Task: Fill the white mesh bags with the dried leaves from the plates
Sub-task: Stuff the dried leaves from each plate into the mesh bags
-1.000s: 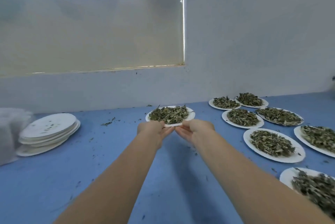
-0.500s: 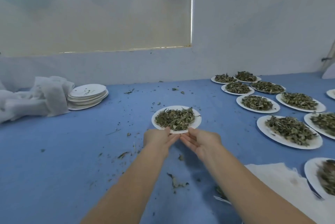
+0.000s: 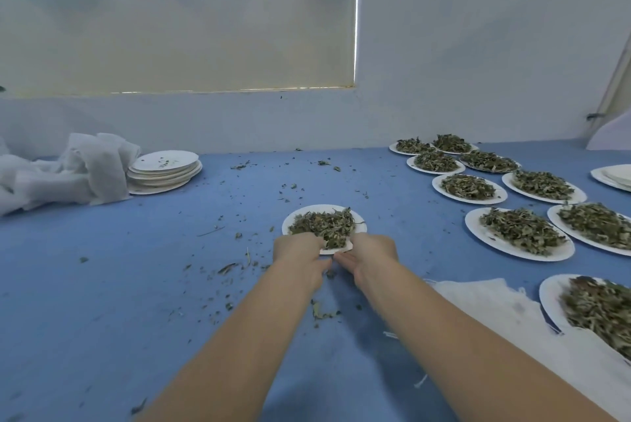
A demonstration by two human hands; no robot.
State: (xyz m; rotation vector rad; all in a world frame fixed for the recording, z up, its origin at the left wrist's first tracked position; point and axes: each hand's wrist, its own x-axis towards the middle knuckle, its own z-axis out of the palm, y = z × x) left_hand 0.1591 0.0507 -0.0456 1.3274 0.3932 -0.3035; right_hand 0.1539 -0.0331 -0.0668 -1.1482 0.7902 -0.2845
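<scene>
Both hands, left hand (image 3: 296, 251) and right hand (image 3: 370, 252), pinching the round white paper plate of dried leaves (image 3: 323, 223) at its 6 o'clock rim, have drawn it nearer over the blue counter (image 3: 102, 285); bagging comes next

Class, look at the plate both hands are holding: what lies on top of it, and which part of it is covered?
A heap of dried leaves lies on the plate. Its near rim is hidden under the left hand and right hand; the leaves cover its centre.
</scene>
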